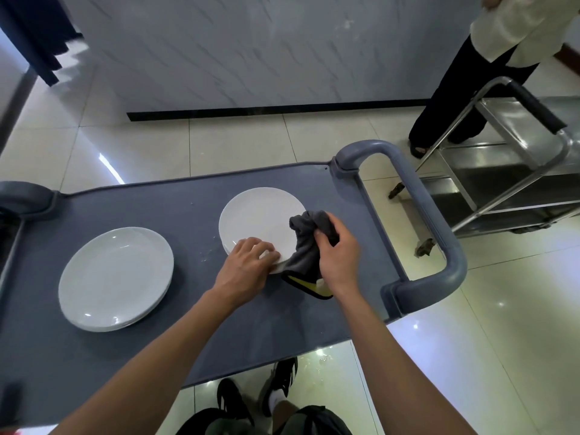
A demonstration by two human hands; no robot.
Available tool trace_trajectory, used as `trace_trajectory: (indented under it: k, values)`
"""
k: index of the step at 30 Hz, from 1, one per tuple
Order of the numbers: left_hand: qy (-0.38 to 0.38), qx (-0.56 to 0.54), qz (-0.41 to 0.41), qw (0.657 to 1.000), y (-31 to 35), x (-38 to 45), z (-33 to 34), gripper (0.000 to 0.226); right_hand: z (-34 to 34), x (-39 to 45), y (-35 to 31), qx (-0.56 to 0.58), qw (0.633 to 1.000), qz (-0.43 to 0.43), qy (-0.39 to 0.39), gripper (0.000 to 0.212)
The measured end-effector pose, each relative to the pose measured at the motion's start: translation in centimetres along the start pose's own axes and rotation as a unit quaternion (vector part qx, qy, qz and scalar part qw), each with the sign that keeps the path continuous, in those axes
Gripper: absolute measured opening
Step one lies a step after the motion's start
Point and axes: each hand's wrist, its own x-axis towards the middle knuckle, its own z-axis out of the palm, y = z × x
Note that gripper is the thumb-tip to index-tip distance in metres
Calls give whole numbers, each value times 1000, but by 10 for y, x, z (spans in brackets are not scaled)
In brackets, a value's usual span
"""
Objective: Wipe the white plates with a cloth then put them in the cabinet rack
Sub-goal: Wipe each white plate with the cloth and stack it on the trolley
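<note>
Grey plastic service cart (pixel 131 356): flat top deck with looped handles at both ends, serving as the work surface; carries all plates. Steel trolley (pixel 514 171): parked to the right beyond the cart handle, with a second person (pixel 464 89) standing at it; not part of the job. Left plate stack (pixel 116 277): white plates piled on the deck's left side, well apart from the hands; whether wiped or waiting cannot be told. Right plate (pixel 260 221): white, lying near the deck's middle, seemingly on top of one or more others; its near rim is under both hands. Cloth (pixel 309 243): dark grey with a yellow underside, bunched over the plate's near-right edge, a loose corner hanging onto the deck. Right hand (pixel 337 259): fingers curled tight round the gathered cloth, bunching it into a firm pad for rubbing. Left hand (pixel 248 265): fingers bent over the plate's near rim, apparently pinning it against sliding under the cloth. Cabinet rack: not in view. Judged stage: wiping in progress, no plate racked here.
</note>
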Motion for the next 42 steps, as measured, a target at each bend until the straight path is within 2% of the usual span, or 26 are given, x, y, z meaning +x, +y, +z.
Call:
trace_trajectory:
  k: [8,19,23,32,42]
  values:
    - [7,16,21,1000,-5,-3,8,28,2,6,1,-4,1000,-6,-5,34]
    - [-10,-2,0,1000,-5,-3,1,21,9,20,1,-2,999,-15,-31,32]
    - [-1,21,-40,999,-9,3,-14,33,19,25,-5,5,999,-27,-44,32]
    - [6,66,-165,984,-41,-2,-45,26,62,35,-29,29,991,-65,-113,29]
    - [40,69,-309,948,-89,-59,-97,29,140,11,-64,2,973,-113,-203,32]
